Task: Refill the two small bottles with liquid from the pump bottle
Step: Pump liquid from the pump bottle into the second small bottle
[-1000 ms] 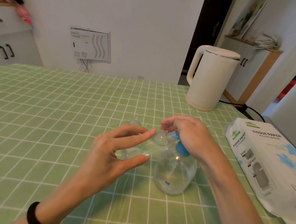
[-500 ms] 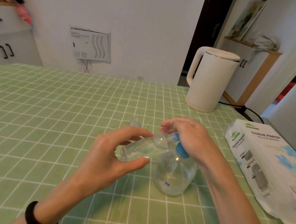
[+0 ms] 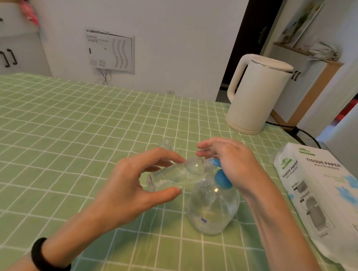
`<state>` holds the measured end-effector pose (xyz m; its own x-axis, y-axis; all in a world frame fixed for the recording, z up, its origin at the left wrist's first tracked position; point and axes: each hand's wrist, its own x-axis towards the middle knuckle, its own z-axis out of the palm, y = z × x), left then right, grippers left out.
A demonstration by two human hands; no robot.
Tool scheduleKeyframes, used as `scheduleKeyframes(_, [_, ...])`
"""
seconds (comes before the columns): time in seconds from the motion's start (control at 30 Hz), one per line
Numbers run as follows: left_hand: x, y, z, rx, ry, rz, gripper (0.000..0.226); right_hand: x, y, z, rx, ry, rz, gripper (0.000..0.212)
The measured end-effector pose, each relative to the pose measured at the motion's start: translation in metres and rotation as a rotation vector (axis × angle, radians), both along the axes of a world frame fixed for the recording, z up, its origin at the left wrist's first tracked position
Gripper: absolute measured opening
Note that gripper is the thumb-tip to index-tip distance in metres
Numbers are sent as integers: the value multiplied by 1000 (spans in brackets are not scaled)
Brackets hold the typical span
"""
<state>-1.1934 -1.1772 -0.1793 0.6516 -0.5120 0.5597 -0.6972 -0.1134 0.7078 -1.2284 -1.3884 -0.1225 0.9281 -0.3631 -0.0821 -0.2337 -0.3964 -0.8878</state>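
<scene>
The left hand (image 3: pixel 129 186) pinches the small bottle (image 3: pixel 175 177) across its body, fingers over the top and thumb beneath, the hand only half closed. The bottle is tilted almost flat in the air above the green checked tablecloth (image 3: pixel 48 127). Its mouth is turned right toward the blue nozzle (image 3: pixel 214 163) of the pump bottle (image 3: pixel 213 210), which stands on the cloth just to the right. The right hand (image 3: pixel 231 161) lies over the pump head, fingers lightly bent and reaching left. Its thumb is hidden, so I cannot tell whether it grips the head or only presses on it.

The step in hand looks like pumping liquid into the small bottle. Doing it well likely means keeping the mouth right against the nozzle tip and a little higher than the base, so nothing runs back out. Slow strokes pressed straight down should keep the pump bottle from tipping.

Where nozzle and mouth meet is covered by the right fingers. With clear plastic against clear plastic, the liquid level in the small bottle is hard to read. The second small bottle (image 3: pixel 166 144) shows only its neck beyond the left fingers, and its fill cannot be made out. The tissue pack (image 3: pixel 321 196) is cut off at the right edge.
</scene>
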Motion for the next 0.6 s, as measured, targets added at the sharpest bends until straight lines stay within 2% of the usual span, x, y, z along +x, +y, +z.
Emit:
scheduleKeyframes(0.37, [2,0,-4,-32,34,-15,45,0,-2,4,-62,-31,14,31])
scheduleKeyframes(0.6, [0,-1,-4,-65,57,-21,44,-1,2,2,-28,-4,5,36])
